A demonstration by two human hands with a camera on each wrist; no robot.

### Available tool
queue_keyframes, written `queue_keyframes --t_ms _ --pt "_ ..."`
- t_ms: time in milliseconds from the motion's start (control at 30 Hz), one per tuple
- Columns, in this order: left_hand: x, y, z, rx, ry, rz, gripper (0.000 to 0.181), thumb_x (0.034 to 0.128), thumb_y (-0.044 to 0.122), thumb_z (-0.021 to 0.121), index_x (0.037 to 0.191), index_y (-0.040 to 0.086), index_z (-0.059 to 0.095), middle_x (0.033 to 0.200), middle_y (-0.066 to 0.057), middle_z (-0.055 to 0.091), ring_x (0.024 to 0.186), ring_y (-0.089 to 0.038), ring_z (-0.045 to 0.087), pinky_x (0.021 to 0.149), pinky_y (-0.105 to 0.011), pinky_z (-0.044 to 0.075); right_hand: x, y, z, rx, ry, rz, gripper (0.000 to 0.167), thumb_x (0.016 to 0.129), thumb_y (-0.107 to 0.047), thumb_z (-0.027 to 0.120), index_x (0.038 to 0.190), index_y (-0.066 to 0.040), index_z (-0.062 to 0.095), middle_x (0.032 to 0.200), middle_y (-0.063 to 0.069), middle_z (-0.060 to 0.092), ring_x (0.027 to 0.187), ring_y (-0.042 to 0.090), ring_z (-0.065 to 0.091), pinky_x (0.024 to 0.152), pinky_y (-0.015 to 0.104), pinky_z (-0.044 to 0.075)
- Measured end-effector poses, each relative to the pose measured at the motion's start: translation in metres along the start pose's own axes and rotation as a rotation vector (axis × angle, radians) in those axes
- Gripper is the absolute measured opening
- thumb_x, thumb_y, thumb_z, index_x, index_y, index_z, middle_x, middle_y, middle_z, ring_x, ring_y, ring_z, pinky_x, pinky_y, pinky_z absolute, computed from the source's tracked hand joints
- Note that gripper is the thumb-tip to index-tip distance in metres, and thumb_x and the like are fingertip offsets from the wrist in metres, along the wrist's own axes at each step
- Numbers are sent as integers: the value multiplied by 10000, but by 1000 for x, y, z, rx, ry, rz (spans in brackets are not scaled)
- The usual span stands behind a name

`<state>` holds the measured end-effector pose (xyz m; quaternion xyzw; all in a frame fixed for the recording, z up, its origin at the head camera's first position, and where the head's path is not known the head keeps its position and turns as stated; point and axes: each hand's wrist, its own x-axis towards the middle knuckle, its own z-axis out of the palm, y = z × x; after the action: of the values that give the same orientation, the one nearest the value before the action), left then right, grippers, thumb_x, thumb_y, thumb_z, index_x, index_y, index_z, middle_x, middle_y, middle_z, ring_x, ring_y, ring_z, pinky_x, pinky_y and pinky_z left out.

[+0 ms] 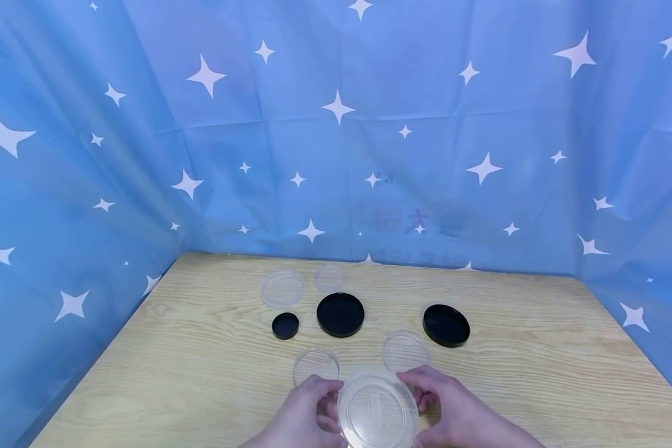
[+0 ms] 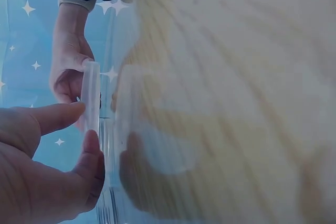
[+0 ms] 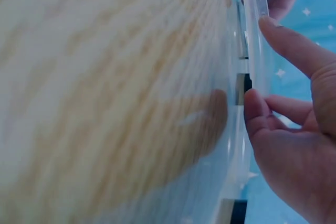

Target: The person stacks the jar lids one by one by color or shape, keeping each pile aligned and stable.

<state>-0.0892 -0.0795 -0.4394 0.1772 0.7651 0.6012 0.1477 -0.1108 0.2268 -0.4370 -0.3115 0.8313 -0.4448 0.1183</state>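
Note:
Both hands hold a round translucent plastic lid (image 1: 378, 409) by its opposite edges at the near middle of the table. My left hand (image 1: 312, 410) pinches its left edge, with the thumb on the rim. On the other edge, my right hand (image 1: 453, 407) grips with curled fingers. Seen edge-on in the left wrist view, the lid (image 2: 91, 95) sits between thumb and fingers of the left hand (image 2: 47, 161). The right wrist view shows the lid (image 3: 257, 51) at the fingertips of the right hand (image 3: 299, 98). Just beyond it lie two clear discs, one left (image 1: 316, 366) and one right (image 1: 406, 351).
Farther back on the wooden table (image 1: 537, 348) lie a small black round lid (image 1: 285, 325), a larger black lid (image 1: 340, 315) and another black lid (image 1: 447, 325). Two more clear discs, one larger (image 1: 282, 288) and one smaller (image 1: 329, 279), lie behind them. A blue star-patterned curtain (image 1: 336, 155) encloses the table.

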Motion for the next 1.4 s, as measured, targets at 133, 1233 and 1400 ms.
queue_keyframes --t_ms 133,1233,1400 --pt "-2 -2 -1 59 -26 11 728 663 -118 862 1322 -151 553 981 -17 507 739 -17 594 725 -200 579 1 -3 0 48 -43 103 794 753 -211 926 1421 2 553 1222 43 566 886 55 544 751 246 527" --pt "-7 2 -16 189 -43 78 581 704 -96 753 1265 -107 600 1091 -27 581 797 -1 614 730 -199 558 2 -5 -1 58 -20 91 824 723 -159 924 1414 59 532 1153 44 590 914 65 605 796 251 568" --pt "-6 4 -19 150 -50 70 580 728 -117 758 1282 -65 595 1126 -36 567 808 -23 625 718 -209 563 4 -7 -7 24 3 15 834 721 -113 914 1434 59 518 1169 65 590 905 91 613 795 261 567"
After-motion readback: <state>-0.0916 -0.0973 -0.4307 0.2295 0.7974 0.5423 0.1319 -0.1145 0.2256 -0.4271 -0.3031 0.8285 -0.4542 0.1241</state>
